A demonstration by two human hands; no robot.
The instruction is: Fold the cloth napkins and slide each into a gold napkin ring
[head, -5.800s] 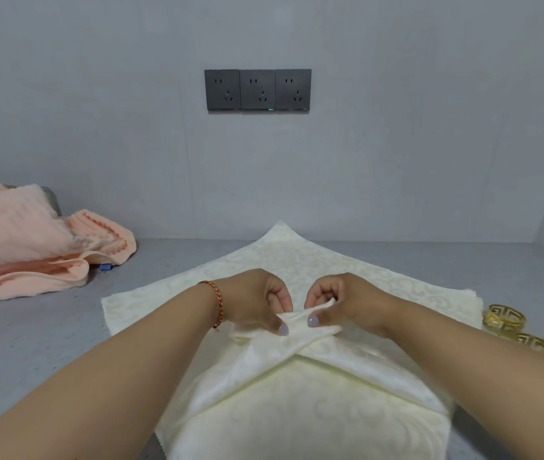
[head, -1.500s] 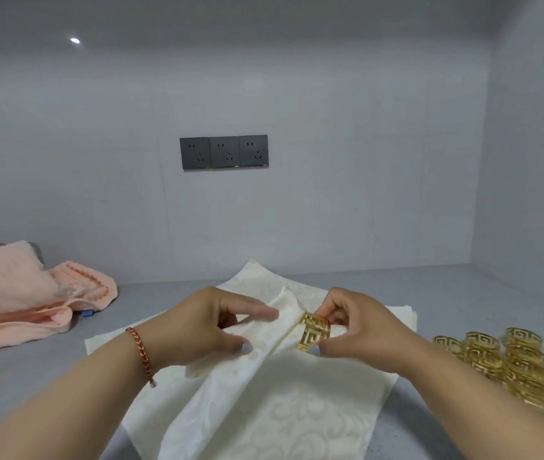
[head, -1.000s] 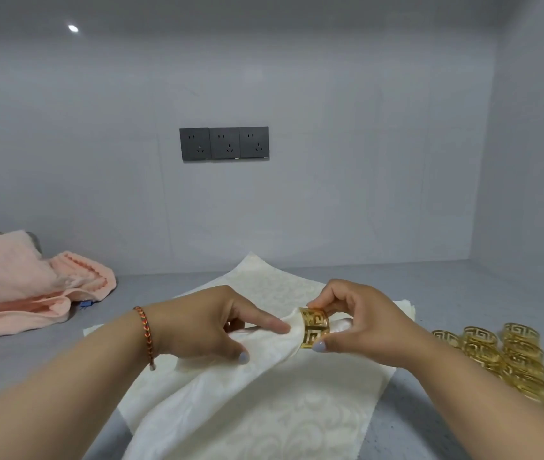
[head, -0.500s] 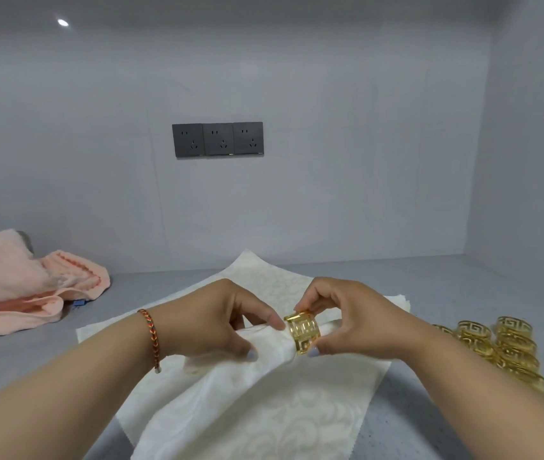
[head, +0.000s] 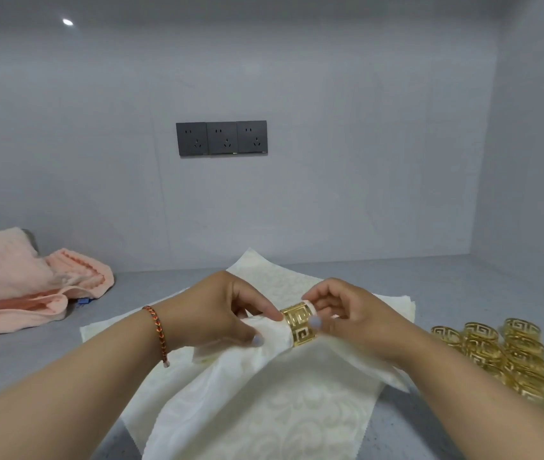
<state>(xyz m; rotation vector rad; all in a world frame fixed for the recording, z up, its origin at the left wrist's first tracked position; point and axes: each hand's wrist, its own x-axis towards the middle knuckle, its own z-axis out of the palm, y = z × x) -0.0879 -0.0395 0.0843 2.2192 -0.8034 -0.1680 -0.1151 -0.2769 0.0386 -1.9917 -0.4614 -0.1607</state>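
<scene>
I see the left hand [head: 221, 313] gripping the folded napkin [head: 265, 340], thumb and forefinger pinched right at the gold ring [head: 299, 323]. My right hand [head: 347, 313] pinches that ring, which sits around the napkin's tip. All this hovers over the flat napkin stack [head: 264, 419] on the counter [head: 446, 287]. Spare rings [head: 503, 353] cluster right; pink towel [head: 15, 280] left.

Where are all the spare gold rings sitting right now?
In the head view, the spare gold rings sit bunched on the grey counter at the far right, just beyond the right hand.
</scene>
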